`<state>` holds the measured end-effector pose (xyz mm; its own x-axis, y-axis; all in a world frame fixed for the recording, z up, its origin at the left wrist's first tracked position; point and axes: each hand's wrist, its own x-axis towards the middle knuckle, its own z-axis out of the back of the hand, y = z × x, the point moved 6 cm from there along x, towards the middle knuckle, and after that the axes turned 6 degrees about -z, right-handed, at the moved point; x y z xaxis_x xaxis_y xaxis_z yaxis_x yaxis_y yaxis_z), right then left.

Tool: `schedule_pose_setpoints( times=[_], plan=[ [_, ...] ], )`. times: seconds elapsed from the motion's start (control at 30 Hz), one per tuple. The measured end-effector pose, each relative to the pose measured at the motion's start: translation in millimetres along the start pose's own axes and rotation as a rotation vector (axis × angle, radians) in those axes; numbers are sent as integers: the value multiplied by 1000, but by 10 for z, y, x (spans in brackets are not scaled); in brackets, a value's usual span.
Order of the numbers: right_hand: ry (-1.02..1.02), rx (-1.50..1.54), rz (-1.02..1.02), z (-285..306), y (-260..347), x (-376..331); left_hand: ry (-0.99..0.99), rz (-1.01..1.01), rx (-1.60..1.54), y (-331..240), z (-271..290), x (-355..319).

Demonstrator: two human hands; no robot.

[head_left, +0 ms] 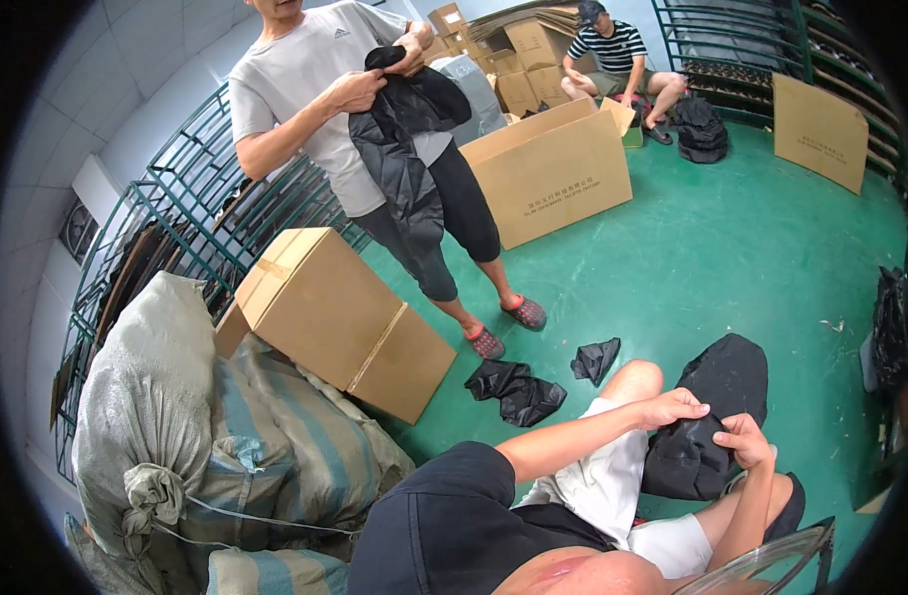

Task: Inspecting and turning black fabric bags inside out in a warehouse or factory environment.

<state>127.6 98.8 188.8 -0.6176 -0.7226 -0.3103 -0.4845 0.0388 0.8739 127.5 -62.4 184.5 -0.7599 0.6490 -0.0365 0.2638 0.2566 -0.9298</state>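
Both of my hands are at a black cloth bag (687, 461) lying by my lap, between my bent legs. My left hand (672, 408) pinches its upper edge between thumb and fingers. Close by on the right, my right hand (747, 442) grips the same edge, with the thumb on top. Another broad black piece (731, 372) spreads on the floor just beyond my hands; I cannot tell whether it is part of the same bag. Farther left, a crumpled black cloth (518, 393) and a smaller black cloth piece (596, 361) lie on the green floor.
A standing person (340, 109) holds black cloth in both hands; another person (612, 59) sits at the back. A closed carton (345, 322) leans beside stuffed woven sacks (141, 377) on my left. An open carton (563, 174) stands beyond, a cardboard sheet (821, 134) far right.
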Motion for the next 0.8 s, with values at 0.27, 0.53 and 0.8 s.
schedule_pose_setpoints(
  times=[0.27,0.53,0.8],
  plan=[
    [-18,-90,-95,38,-17,-10,-45,48,-42,-57,83,-75],
    [-48,60,83,222,-13,-22,-120,7,-136,-236,210,-117],
    [157,360,295,94,114,-275,-62,8,-659,-24,61,-157]
  ],
)
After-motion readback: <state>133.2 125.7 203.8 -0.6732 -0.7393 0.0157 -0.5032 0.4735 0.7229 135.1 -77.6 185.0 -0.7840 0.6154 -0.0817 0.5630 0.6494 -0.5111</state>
